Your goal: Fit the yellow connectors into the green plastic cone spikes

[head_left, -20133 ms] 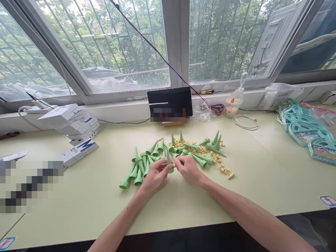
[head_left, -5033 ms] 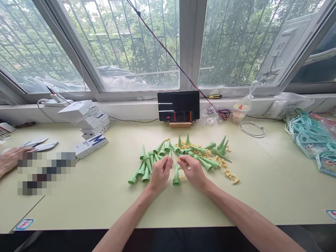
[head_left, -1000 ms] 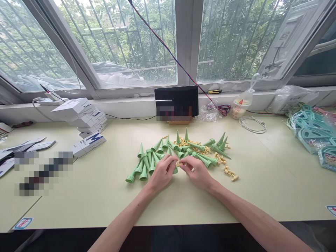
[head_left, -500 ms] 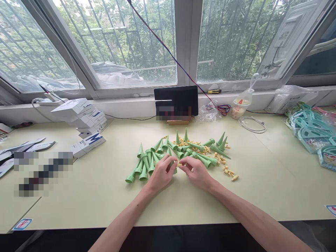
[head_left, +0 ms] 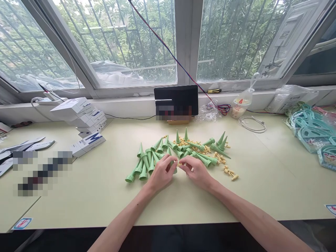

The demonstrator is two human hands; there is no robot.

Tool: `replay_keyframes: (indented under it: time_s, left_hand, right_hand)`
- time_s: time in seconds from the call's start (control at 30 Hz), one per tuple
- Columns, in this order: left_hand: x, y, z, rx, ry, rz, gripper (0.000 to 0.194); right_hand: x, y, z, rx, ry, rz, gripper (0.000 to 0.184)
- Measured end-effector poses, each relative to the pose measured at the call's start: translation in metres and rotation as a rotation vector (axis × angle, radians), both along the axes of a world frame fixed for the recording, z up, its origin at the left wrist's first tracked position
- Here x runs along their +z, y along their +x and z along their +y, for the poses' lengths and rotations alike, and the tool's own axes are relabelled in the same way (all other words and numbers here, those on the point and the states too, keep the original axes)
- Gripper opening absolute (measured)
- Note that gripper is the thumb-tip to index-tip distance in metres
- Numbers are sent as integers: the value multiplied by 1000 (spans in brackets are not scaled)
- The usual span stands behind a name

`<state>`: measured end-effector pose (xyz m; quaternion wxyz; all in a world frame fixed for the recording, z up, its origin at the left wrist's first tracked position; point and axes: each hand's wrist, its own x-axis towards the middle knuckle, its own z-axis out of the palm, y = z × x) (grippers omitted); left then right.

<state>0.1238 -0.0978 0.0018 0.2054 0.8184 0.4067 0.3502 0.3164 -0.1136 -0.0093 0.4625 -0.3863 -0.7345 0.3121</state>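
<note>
My left hand (head_left: 163,172) is closed round a green plastic cone-shaped spike (head_left: 169,151), whose tip and a bit of its wide end show past the fingers. Close beside it, my right hand (head_left: 195,170) pinches a small yellow plastic piece (head_left: 179,164), mostly hidden by the fingertips. The fingertips of both hands nearly meet there. Behind and left of the hands lie several more green spikes (head_left: 143,172), most on their sides with hollow ends toward me. A heap of small yellow plastic pieces (head_left: 206,149) spreads among the spikes, and a few loose yellow ones (head_left: 230,172) lie to the right.
A dark-screened device (head_left: 176,99) stands at the windowsill. White boxes (head_left: 88,143) are stacked at the left. A bagged cup (head_left: 240,105) and a coiled white cable (head_left: 252,125) sit at the back right, near turquoise plastic items (head_left: 306,129). The table's front edge (head_left: 183,224) runs below my forearms.
</note>
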Motion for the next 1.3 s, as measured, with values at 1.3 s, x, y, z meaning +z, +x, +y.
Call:
replay_keyframes:
  time_s: [1.3]
  left_hand:
    - [-1, 0, -1, -52, 12, -29, 13]
  right_hand:
    - [0, -1, 0, 11, -75, -72, 37]
